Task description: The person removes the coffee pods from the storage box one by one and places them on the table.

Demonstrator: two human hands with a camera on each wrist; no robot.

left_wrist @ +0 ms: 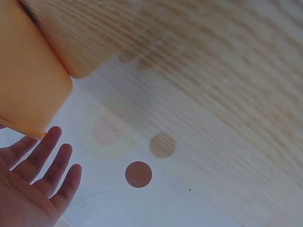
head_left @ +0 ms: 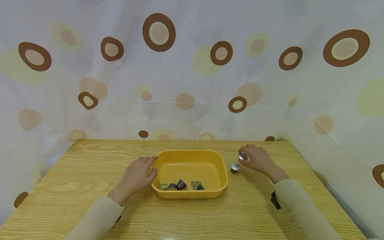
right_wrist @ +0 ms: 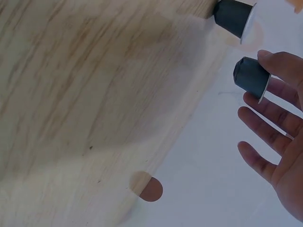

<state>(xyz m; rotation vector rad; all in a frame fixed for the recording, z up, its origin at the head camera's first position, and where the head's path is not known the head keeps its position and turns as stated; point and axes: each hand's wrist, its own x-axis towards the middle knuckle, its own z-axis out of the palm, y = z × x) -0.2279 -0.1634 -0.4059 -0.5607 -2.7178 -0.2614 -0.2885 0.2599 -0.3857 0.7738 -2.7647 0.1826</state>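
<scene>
Between thumb and fingers, my right hand (head_left: 258, 159) pinches a dark coffee capsule (right_wrist: 253, 77) with a silver lid, held above the table. Close beside that hand, a second dark capsule (head_left: 235, 167) stands on the table, lid up. At the left end of the yellow tray (head_left: 192, 194), my left hand (head_left: 138, 176) rests its index finger and thumb on the rim, its fingers loosely extended. Inside the tray, along its near side, lie several capsules, among them a green one (head_left: 163, 186), a black one (head_left: 181, 184) and an olive one (head_left: 196, 185).
The wooden table (head_left: 180, 220) extends on both sides of the tray. A pale curtain (head_left: 186, 66) with brown, yellow and peach circles hangs behind the table and along its sides.
</scene>
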